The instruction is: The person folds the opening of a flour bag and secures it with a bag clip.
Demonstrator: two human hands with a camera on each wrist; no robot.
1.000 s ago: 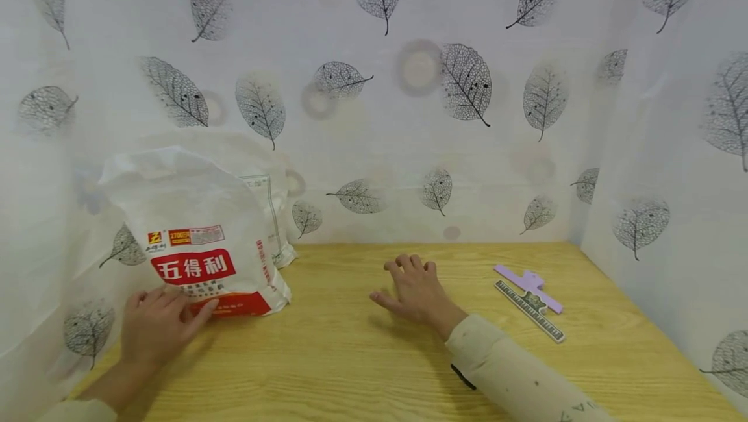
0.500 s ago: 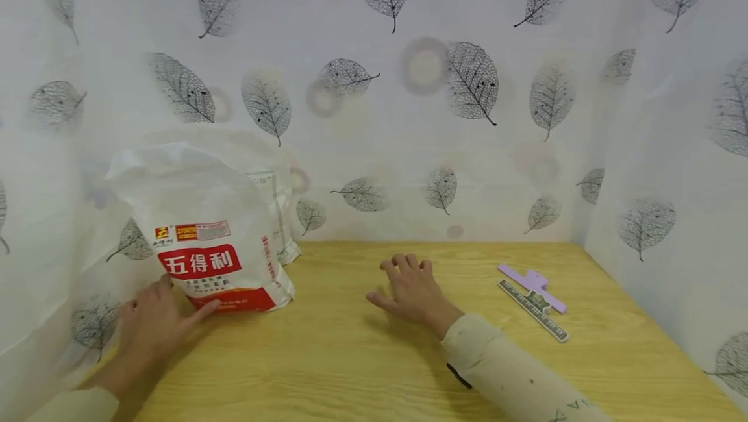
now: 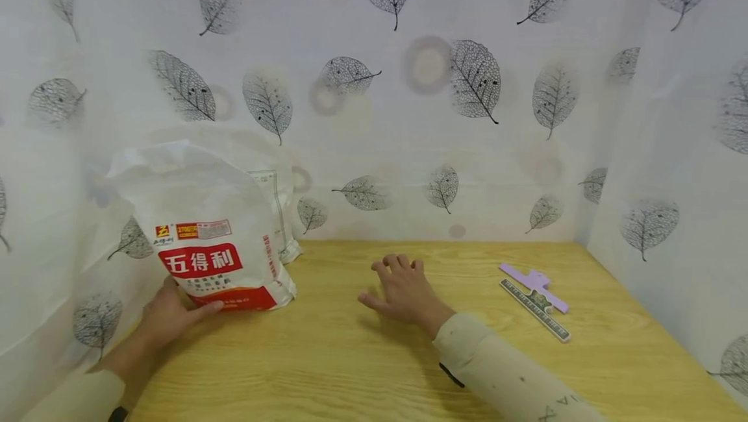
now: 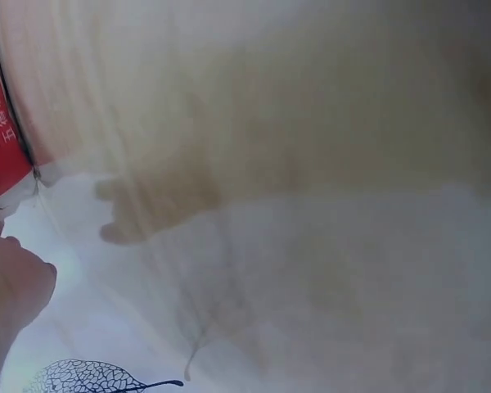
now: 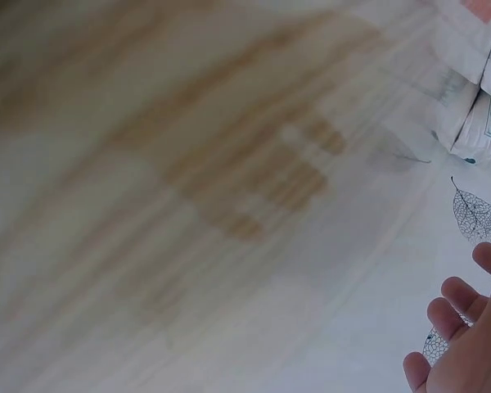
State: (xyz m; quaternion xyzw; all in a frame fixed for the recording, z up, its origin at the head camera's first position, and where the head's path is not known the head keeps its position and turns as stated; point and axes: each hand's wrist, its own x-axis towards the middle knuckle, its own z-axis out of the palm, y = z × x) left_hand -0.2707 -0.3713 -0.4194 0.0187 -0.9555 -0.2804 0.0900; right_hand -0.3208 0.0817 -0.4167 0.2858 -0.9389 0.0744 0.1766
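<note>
Left hand (image 3: 169, 317) slid lower down the flour bag (image 3: 204, 234), seemingly pinching its bottom corner, fingers partly hidden; right hand (image 3: 403, 292) stayed spread on the table (image 3: 350, 357).

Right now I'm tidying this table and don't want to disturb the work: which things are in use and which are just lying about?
In use:
- white flour bag with red label, upright; left hand holds its lower corner
- right hand, flat on the wooden table, holding nothing

Lying about:
- purple clip
- ruler beside it
- second white bag behind the first
</note>
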